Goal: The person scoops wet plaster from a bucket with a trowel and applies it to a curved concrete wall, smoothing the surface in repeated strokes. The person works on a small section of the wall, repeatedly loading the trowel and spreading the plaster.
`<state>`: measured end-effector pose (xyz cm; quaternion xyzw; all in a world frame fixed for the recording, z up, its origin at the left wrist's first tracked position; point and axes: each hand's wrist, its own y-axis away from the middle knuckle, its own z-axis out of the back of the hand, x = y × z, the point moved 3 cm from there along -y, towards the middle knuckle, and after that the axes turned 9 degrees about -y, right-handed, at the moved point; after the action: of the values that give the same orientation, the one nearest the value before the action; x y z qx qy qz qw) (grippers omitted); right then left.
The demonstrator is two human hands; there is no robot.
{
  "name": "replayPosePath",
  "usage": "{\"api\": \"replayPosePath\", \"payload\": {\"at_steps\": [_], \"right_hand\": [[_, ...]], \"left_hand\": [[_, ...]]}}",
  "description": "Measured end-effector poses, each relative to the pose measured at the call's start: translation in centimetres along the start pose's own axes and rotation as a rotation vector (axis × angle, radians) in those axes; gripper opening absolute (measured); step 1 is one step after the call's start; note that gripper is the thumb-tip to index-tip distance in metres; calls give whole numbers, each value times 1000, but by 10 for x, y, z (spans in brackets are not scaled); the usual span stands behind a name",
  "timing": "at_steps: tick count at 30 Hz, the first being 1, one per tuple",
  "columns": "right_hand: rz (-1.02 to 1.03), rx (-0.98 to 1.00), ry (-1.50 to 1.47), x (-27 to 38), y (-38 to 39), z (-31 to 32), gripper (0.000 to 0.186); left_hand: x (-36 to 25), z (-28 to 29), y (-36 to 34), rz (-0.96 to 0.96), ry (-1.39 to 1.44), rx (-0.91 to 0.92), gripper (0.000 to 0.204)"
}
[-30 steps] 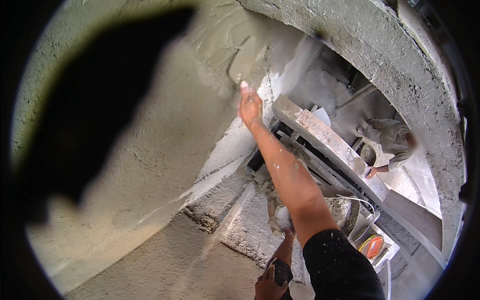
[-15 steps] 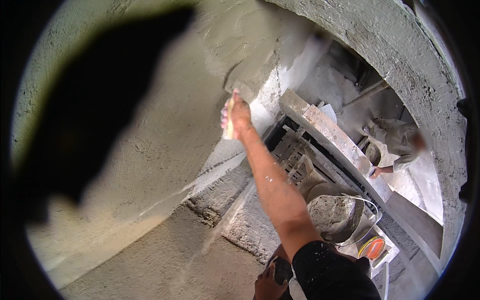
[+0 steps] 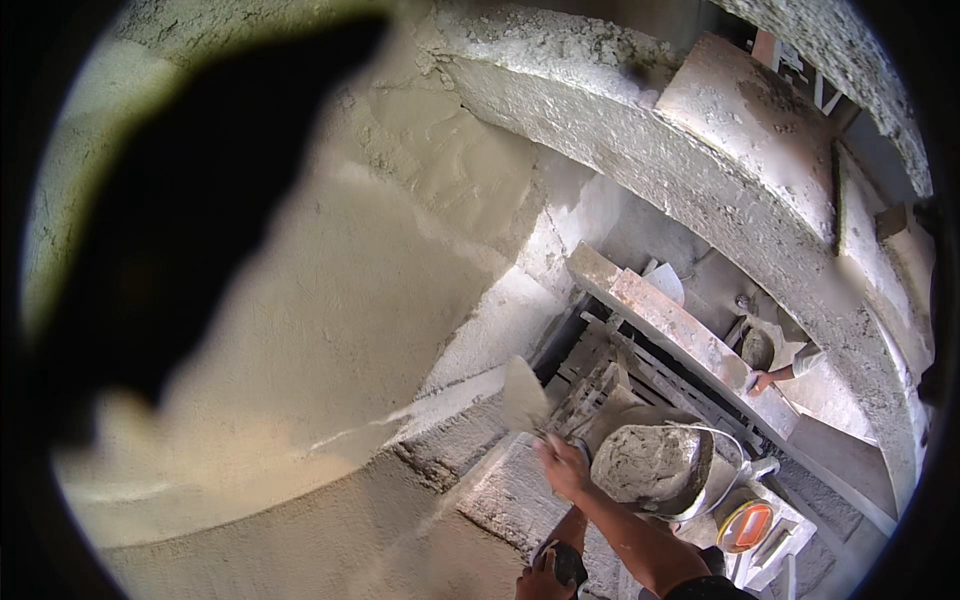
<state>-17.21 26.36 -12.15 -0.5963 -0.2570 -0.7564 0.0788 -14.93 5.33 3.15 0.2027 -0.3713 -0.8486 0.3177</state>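
My right hand [image 3: 562, 468] is closed on the handle of a trowel [image 3: 524, 396], whose pale rounded blade points up and away from me. Hand and trowel are just left of a bucket of grey mortar [image 3: 645, 462]. My left hand [image 3: 543, 582] is low at the lower edge, with bent fingers against a dark rounded thing [image 3: 568, 566] that I cannot make out. Beyond the trowel, to the left, rises a curved wall of smooth grey-beige plaster [image 3: 330, 270], with a rougher, wetter patch [image 3: 460, 165] near its upper corner.
Right of the bucket stands a smaller container with a yellow rim and orange label [image 3: 745, 526]. A long plank [image 3: 680, 315] runs diagonally past them, with a co-worker's hand [image 3: 763, 382] on it. A thick curved concrete edge [image 3: 640, 150] crosses above. A dark blurred shape covers the left.
My right hand has come down from the plaster wall to beside the mortar bucket, still holding a tool. The view has shifted, showing more of the concrete edge and less of the co-worker.
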Motion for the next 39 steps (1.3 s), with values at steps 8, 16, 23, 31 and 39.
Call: {"api": "replayPosePath", "payload": {"at_steps": [8, 16, 23, 31, 39], "right_hand": [[-537, 214, 428, -147, 202, 177, 42], [-704, 15, 545, -224, 265, 219, 41], [-850, 14, 601, -272, 221, 208, 42], [-636, 593, 977, -359, 171, 126, 38], [-529, 442, 943, -310, 175, 196, 61]], "left_hand": [[-16, -33, 21, 7, -104, -11, 81], [-11, -77, 26, -4, -288, 36, 86], [-23, -88, 30, 44, -307, 149, 89], [-7, -124, 39, -4, -353, 138, 89], [-28, -93, 53, 9, -98, -134, 86]]}}
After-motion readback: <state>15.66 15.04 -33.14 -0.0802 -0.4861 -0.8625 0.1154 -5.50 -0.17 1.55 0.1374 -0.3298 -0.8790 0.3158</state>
